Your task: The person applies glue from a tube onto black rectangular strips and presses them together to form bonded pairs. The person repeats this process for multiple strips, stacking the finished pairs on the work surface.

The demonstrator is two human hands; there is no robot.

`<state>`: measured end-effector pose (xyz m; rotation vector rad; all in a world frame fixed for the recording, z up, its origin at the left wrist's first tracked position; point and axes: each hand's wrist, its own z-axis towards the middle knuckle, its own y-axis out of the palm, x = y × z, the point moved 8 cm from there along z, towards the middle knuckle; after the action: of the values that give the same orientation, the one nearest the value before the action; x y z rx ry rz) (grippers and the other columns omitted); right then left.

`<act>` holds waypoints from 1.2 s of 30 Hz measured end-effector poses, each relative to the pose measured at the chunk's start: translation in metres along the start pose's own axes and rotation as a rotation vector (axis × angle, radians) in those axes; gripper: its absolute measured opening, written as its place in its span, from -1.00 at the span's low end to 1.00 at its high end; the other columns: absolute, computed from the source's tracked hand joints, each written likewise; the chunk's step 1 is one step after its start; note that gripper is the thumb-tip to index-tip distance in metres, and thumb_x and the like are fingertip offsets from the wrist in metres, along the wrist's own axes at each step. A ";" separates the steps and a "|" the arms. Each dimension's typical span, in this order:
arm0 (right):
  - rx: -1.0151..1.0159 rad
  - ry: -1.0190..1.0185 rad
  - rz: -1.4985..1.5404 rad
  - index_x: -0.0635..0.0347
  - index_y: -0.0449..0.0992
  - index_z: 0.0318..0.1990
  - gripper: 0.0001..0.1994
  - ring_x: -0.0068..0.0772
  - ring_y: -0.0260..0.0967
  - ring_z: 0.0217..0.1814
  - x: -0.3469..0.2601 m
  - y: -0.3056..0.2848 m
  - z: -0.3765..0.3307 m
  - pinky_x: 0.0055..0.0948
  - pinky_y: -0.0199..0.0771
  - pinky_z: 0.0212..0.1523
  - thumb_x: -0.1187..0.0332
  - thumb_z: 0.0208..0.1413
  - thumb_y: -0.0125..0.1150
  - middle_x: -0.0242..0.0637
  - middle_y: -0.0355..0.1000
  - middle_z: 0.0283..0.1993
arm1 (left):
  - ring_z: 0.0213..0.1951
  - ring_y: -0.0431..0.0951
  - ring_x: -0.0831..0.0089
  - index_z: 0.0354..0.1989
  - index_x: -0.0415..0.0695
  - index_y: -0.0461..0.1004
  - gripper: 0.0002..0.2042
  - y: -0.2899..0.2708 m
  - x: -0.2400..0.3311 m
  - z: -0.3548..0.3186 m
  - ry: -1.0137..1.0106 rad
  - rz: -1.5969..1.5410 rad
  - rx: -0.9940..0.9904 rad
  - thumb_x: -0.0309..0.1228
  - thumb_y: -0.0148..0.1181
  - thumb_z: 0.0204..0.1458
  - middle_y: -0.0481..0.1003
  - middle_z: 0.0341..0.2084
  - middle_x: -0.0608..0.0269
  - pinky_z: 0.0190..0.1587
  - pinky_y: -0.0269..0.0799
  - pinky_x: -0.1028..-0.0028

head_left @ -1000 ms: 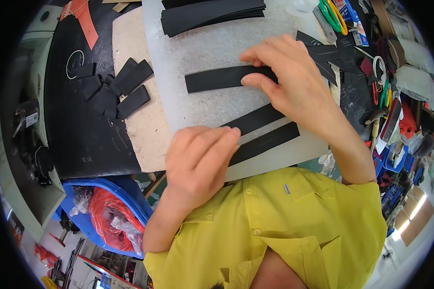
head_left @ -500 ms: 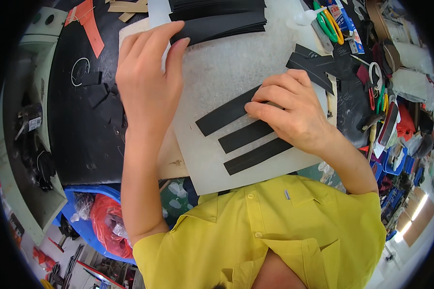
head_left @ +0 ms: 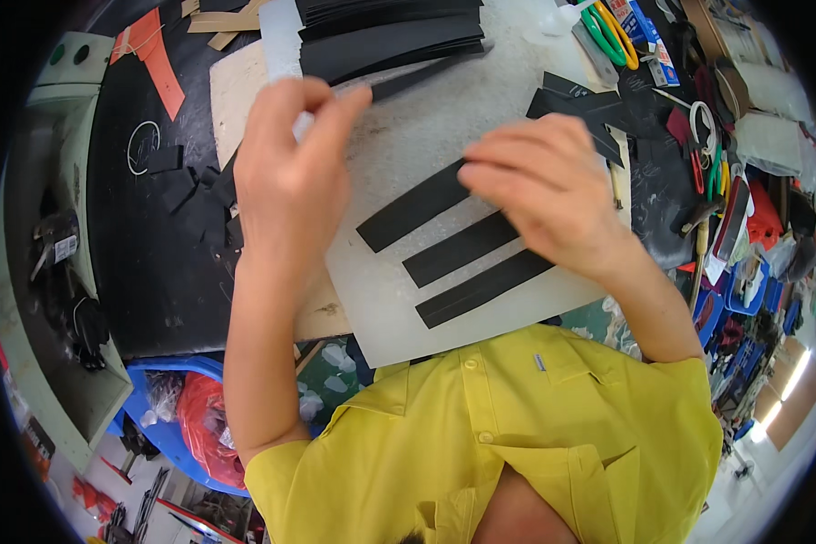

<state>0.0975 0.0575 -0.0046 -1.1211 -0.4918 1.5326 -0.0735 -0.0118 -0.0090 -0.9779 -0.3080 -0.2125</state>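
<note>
My left hand point(head_left: 301, 150) is closed in a pinch on the near end of a thin black strip point(head_left: 426, 76). That strip slants up to the right, seen nearly edge-on, in front of a stack of black strips point(head_left: 399, 41). My right hand point(head_left: 548, 186), smeared by motion, is over the right ends of separate black strips on a pale board point(head_left: 372, 317). Its fingertips meet the end of the farthest strip point(head_left: 412, 207); whether they grip it is unclear. Below it lie a middle strip point(head_left: 453, 252) and a nearest strip point(head_left: 480, 290), roughly parallel with gaps between.
Crossed black pieces point(head_left: 580, 109) lie at the board's right edge. Farther right are green-and-yellow-handled tools point(head_left: 616, 36) and a white nozzle point(head_left: 558, 23). Small black scraps point(head_left: 186, 186) and an orange piece point(head_left: 159, 63) lie left. A blue bin point(head_left: 145, 390) stands below the table's left edge.
My left hand has drawn a black strip off the stack toward me. My right hand has shifted slightly, uncovering more of the strips beneath it. The view has moved a little.
</note>
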 end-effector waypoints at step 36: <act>0.617 0.389 0.089 0.29 0.40 0.11 -0.55 -0.57 0.32 -0.03 0.097 -0.076 0.004 -0.50 0.34 0.05 0.41 0.10 0.43 -0.26 0.43 -0.05 | 0.13 0.52 0.17 -0.08 -0.09 0.65 -0.72 -0.009 0.048 -0.043 -0.007 -0.201 -0.164 -0.18 0.21 0.20 0.61 0.03 0.34 0.20 0.26 0.19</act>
<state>0.1413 0.1706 0.0206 -0.9177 0.2876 1.3559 -0.0246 -0.0547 -0.0079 -1.1101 -0.4005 -0.4228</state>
